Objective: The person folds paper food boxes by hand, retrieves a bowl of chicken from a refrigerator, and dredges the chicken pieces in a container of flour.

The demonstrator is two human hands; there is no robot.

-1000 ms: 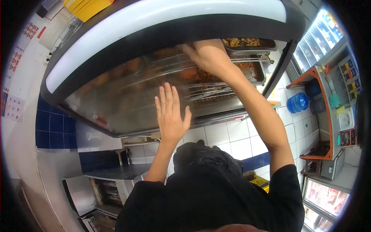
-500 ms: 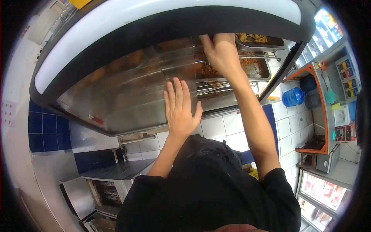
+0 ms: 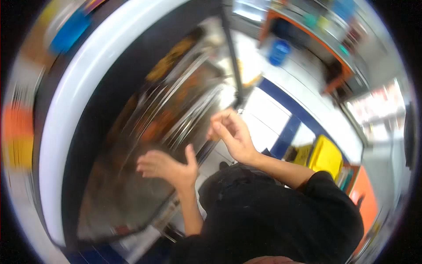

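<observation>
My left hand is open in front of the sliding glass of a food display case, fingers stretched to the left and thumb raised. Blur hides whether it touches the glass. Outside the case, near its right front edge, my right hand is closed, its fingers curled in towards the thumb. What they hold, if anything, cannot be seen. Metal trays of brownish food and long metal rods show smeared inside the case, left of my right hand.
The case's curved white top edge runs along the left. A blue water jug stands on the tiled floor by an orange-framed counter. Close to my right elbow is a yellow bin, with an orange surface behind it.
My right hand has come out of the case and its fingers are curled. My left hand has turned sideways, still open. The view has swung to the right and blurred.
</observation>
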